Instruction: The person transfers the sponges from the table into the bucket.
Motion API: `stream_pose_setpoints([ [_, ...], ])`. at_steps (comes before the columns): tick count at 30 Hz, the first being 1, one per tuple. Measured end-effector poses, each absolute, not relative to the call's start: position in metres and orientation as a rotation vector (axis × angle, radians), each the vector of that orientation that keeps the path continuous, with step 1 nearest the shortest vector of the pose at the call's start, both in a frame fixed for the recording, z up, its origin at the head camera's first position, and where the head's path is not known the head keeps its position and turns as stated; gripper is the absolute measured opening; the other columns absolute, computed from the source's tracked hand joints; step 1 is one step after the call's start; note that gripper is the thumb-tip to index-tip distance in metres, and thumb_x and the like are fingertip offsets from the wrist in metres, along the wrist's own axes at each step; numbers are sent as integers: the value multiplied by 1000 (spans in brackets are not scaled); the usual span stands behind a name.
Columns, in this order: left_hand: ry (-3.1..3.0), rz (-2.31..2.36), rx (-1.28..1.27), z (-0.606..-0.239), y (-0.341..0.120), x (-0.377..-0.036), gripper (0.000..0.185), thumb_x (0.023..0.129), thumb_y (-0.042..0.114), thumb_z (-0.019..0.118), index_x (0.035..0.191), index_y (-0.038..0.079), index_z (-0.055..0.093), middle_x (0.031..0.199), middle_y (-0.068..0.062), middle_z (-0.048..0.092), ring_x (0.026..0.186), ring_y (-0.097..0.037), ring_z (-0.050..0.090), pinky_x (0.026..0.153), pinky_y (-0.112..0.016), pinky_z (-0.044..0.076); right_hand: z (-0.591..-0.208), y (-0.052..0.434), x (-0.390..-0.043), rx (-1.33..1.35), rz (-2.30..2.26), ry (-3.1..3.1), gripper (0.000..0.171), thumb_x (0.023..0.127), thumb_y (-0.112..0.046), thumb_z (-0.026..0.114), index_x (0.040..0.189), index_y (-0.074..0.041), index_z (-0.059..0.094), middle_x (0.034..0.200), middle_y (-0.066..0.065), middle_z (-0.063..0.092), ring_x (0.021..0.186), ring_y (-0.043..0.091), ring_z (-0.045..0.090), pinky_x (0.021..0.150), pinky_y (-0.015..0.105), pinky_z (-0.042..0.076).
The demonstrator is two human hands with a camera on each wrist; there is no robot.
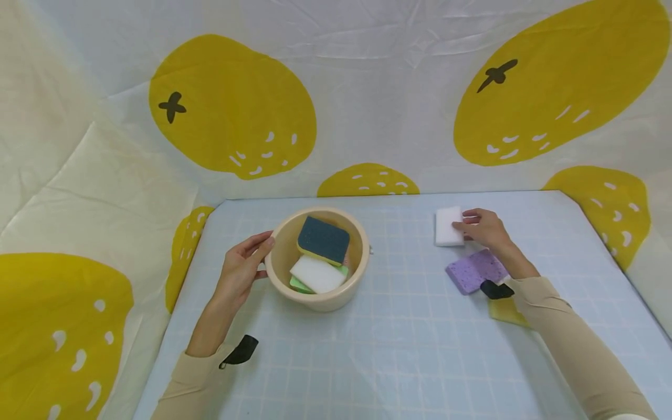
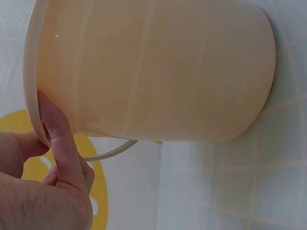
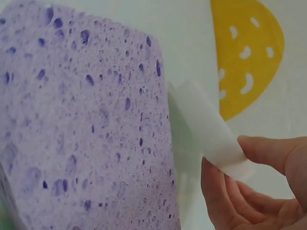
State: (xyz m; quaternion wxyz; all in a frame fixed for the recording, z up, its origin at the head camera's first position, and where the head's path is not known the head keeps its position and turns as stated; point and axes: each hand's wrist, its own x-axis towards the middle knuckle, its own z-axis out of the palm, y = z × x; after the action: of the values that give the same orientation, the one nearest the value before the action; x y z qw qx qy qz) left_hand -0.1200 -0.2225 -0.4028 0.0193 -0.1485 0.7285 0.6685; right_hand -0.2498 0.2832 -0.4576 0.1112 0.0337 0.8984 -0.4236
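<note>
Head view: A person's left hand (image 1: 242, 265) steadies a round beige plastic bowl (image 1: 317, 300) on the pale blue gridded surface (image 1: 399, 338), fingers curled against its rim. Inside lie a dark blue and yellow scouring sponge (image 1: 323, 239), a white foam block (image 1: 318, 273) and a green sponge (image 1: 299, 285). The right hand (image 1: 485, 228) grips a white rectangular foam sponge (image 1: 447, 226) lying flat well to the bowl's right, with a purple porous sponge (image 1: 475, 270) just beside the wrist and a yellow sponge (image 1: 505, 311) partly under the sleeve.

Left wrist view: Thumb on the bowl's rim (image 2: 29, 91); a thin wire handle (image 2: 111, 151) hangs behind.

Right wrist view: Fingers (image 3: 268, 148) and thumb pinch the white sponge's end (image 3: 211, 132), beside the purple sponge (image 3: 86, 120).

Risk: The pinch looks shallow; soft foam could bend and slip free. The sleeve may drag the purple sponge.
</note>
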Motion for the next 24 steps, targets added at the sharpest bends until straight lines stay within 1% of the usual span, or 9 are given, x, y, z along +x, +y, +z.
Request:
stream_pose_setpoints([
  [1, 2261, 2075, -462, -403, -222, -120, 51, 98, 36, 72, 140, 9, 61, 123, -1, 68, 86, -8, 62, 64, -24, 60, -457, 283, -249, 107, -1271, 2623, 64, 101, -27, 67, 145, 12, 42, 139, 36, 51, 92, 25, 72, 92, 44, 59],
  [3, 2261, 2074, -462, -403, -223, -120, 52, 98, 36, 72, 141, 9, 61, 123, 0, 68, 87, -8, 63, 65, -23, 60, -455, 284, -249, 116, -1328, 2595, 65, 100, -26, 70, 146, 11, 42, 140, 35, 51, 85, 16, 71, 89, 42, 59],
  [5, 2260, 2075, -467, -403, -223, -120, 52, 98, 37, 72, 141, 10, 61, 123, 1, 68, 87, -8, 63, 65, -24, 60, -452, 283, -248, 124, -1367, 2566, 67, 99, -27, 72, 147, 10, 42, 141, 33, 51, 86, 12, 69, 88, 41, 60],
  [6, 2260, 2075, -466, -403, -223, -120, 52, 97, 37, 72, 140, 10, 61, 123, 1, 68, 87, -8, 63, 65, -24, 60, -451, 283, -247, 128, -1377, 2554, 69, 98, -28, 73, 148, 9, 41, 141, 33, 50, 89, 13, 69, 88, 40, 60],
  [9, 2264, 2069, -461, -404, -223, -120, 53, 97, 38, 72, 141, 10, 61, 123, 1, 68, 87, -8, 63, 65, -24, 60, -444, 281, -245, 133, -1403, 2526, 71, 98, -30, 73, 149, 6, 40, 143, 31, 49, 105, 27, 67, 91, 41, 58],
  [11, 2267, 2067, -457, -404, -223, -120, 53, 97, 38, 72, 141, 10, 61, 124, 1, 68, 87, -8, 62, 65, -24, 60, -438, 279, -243, 130, -1405, 2520, 72, 98, -32, 73, 151, 5, 39, 145, 31, 48, 115, 36, 62, 93, 42, 57],
  [13, 2270, 2066, -454, -404, -223, -120, 53, 97, 38, 72, 141, 11, 61, 124, 1, 68, 87, -8, 62, 65, -24, 60, -432, 276, -240, 122, -1413, 2512, 73, 98, -32, 72, 151, 5, 38, 146, 31, 47, 121, 42, 59, 95, 44, 55],
  [18, 2271, 2067, -452, -404, -223, -120, 51, 98, 38, 72, 140, 11, 62, 123, 1, 68, 86, -9, 61, 64, -23, 60, -417, 270, -235, 78, -1414, 2512, 73, 98, -33, 72, 152, 4, 38, 147, 31, 46, 126, 44, 56, 94, 42, 57],
  [24, 2270, 2057, -443, -403, -223, -122, 52, 98, 38, 72, 141, 11, 61, 125, -1, 67, 88, -9, 62, 66, -24, 61, -404, 263, -234, 0, -1427, 2523, 74, 97, -34, 74, 151, 2, 40, 144, 29, 50, 120, 40, 61, 86, 34, 60],
])
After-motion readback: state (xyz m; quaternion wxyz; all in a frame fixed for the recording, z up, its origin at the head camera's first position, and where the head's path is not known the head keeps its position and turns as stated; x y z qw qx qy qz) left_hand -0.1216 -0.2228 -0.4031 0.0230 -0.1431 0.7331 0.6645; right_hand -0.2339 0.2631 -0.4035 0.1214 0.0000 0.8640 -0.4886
